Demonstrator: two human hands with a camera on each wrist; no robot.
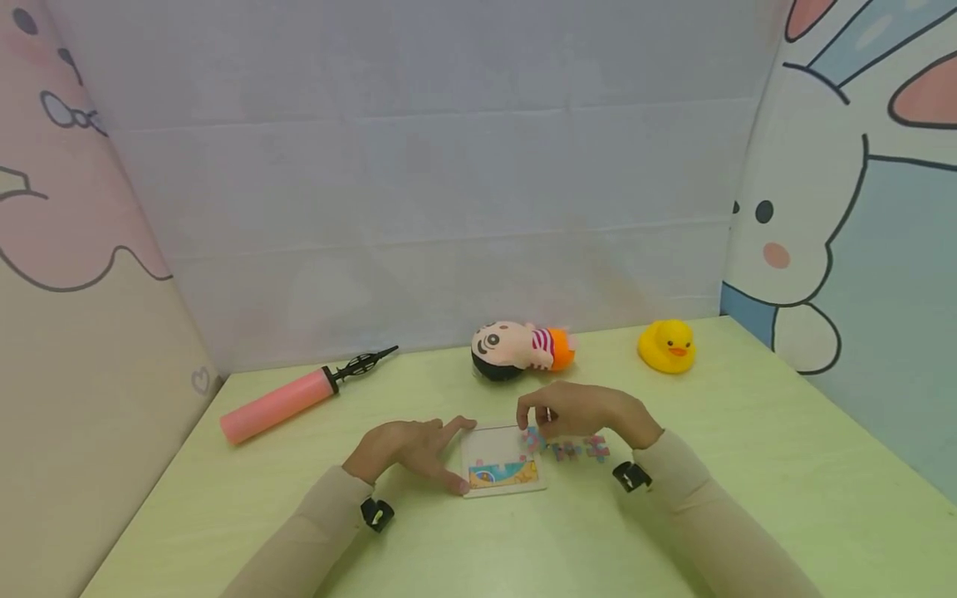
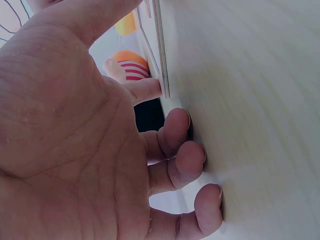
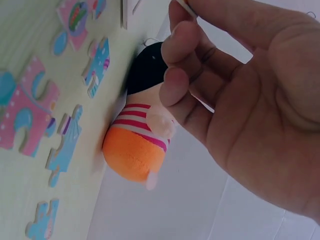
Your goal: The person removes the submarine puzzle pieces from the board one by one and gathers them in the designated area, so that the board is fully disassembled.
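A jigsaw tray (image 1: 499, 495) lies flat on the table, its lower part filled with a strip of joined puzzle pieces (image 1: 503, 474). My left hand (image 1: 414, 448) is at the tray's left side, thumb at the near corner and index finger at the far one. In the left wrist view the other fingers (image 2: 190, 162) bend loosely down to the table. Over the tray's right edge, my right hand (image 1: 576, 409) pinches a puzzle piece (image 3: 187, 7) between thumb and index finger; only its thin edge shows. Several loose pink and blue pieces (image 3: 30, 107) lie below this hand.
A soft doll (image 1: 516, 349) with striped top and orange bottom lies behind the tray. At the back right sits a yellow rubber duck (image 1: 667, 346). A pink hand pump (image 1: 280, 405) with black nozzle lies at the left. Printed panels and a pale wall (image 1: 449, 183) enclose the table.
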